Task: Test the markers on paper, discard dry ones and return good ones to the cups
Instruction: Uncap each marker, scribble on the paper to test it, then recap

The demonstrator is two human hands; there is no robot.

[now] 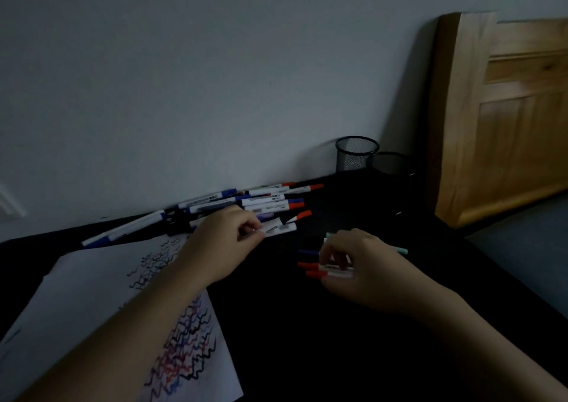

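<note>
Where the dark counter (pixel 307 325) meets the grey wall, a loose pile of markers (pixel 246 203) lies in a row, white barrels with blue, red and black caps, most pointing right.

Left hand (pixel 221 245): fingers curled, thumb and fingertips pinching the near end of a white marker (pixel 281 229) at the near right edge of the pile. The marker lies roughly level and its far end points right. Whether it is lifted clear of the counter cannot be told in this light.

Right hand (pixel 359 263): to the right of the left and nearer, fingers curled down around a small bundle of markers (pixel 325 269). Two red caps and one dark blue cap stick out to the left of the fingers; a pale green end (pixel 401 250) shows past the knuckles on the right. The two hands are near each other, not touching.

Paper (pixel 101 303): white sheet at near left, partly under the left forearm, covered in wavy test lines (black, red, blue).

Two black mesh cups (pixel 356 153) stand side by side at the far right against the wall, well apart from both hands. Their insides cannot be made out. A wooden board (pixel 504 119) leans against the wall beyond them.
</note>
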